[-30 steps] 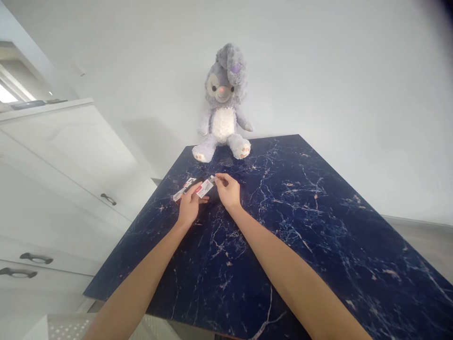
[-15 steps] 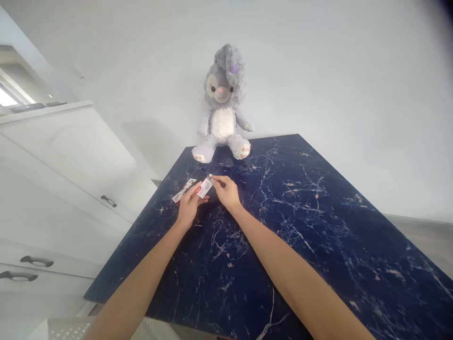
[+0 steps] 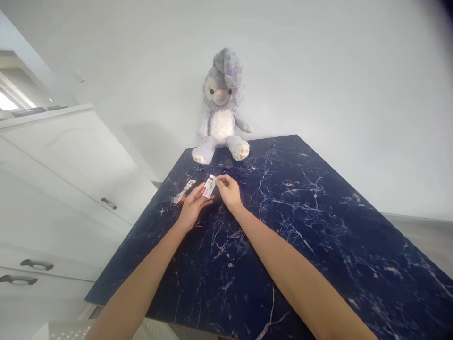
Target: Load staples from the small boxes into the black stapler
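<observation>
My left hand (image 3: 193,205) holds a small white and red box (image 3: 207,189) just above the dark blue marble table (image 3: 300,226). My right hand (image 3: 229,190) pinches the box's far end flap (image 3: 213,178) between thumb and fingers. A second small packet (image 3: 185,191), white, red and black, lies flat on the table just left of my left hand.
A grey plush rabbit (image 3: 221,106) sits at the table's far edge against the white wall. White cabinets with dark handles (image 3: 108,203) stand close to the table's left side. The table's near edge runs below my forearms.
Both hands have stayed at the same spot; the box has tilted a little more upright and my right fingers have shifted slightly on its end flap.
</observation>
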{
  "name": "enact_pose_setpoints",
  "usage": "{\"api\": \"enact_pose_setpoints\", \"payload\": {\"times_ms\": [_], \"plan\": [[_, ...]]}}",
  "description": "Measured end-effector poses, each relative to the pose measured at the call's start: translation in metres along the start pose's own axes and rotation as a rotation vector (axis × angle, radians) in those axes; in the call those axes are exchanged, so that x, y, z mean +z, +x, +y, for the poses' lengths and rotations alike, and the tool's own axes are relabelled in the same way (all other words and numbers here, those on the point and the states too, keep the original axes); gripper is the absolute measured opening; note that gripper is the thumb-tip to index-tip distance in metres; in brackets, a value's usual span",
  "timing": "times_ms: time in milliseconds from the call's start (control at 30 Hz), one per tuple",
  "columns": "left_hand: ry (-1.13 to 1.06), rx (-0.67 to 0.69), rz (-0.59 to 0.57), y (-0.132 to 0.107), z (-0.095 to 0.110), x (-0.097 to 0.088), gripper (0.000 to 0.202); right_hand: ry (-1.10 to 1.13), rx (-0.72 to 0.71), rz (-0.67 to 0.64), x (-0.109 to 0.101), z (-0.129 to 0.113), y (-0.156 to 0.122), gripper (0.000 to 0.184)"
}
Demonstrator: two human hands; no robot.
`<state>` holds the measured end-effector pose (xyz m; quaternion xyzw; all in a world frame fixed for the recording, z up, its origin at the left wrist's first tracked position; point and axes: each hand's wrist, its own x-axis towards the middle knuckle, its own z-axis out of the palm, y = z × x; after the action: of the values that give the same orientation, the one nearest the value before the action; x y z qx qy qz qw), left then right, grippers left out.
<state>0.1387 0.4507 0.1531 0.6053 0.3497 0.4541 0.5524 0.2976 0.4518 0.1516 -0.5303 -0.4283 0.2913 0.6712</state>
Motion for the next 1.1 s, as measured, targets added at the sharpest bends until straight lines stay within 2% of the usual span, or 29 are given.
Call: {"api": "enact_pose_setpoints", "payload": {"times_ms": [133, 233, 400, 533, 600, 767, 900, 1100], "plan": [[0.032, 0.004, 0.017, 0.001, -0.002, 0.0, 0.052, -0.173, -0.044, 0.034, -0.001, -0.003, -0.004, 0.012], [0.043, 0.001, 0.062, 0.002, -0.001, -0.002, 0.05, -0.237, -0.085, 0.007, -0.001, -0.004, -0.006, 0.012], [0.141, -0.066, -0.006, 0.002, 0.005, -0.002, 0.044, -0.177, -0.036, -0.069, -0.001, -0.001, -0.003, 0.014], [0.083, -0.06, 0.034, 0.002, 0.004, -0.002, 0.045, -0.06, -0.004, -0.05, 0.0, 0.001, -0.001, 0.014], [0.04, -0.053, 0.049, 0.003, 0.001, -0.003, 0.045, -0.075, -0.006, -0.041, 0.0, 0.001, -0.001, 0.014], [0.054, -0.019, 0.05, 0.003, 0.0, -0.003, 0.044, -0.319, -0.148, -0.024, 0.003, 0.0, -0.007, 0.02], [0.084, -0.009, 0.038, 0.001, 0.002, 0.0, 0.042, -0.319, -0.244, -0.024, 0.004, -0.001, -0.01, 0.033], [0.05, -0.01, 0.109, 0.004, -0.004, -0.004, 0.042, -0.459, -0.306, -0.127, 0.008, -0.004, -0.016, 0.028]]}}
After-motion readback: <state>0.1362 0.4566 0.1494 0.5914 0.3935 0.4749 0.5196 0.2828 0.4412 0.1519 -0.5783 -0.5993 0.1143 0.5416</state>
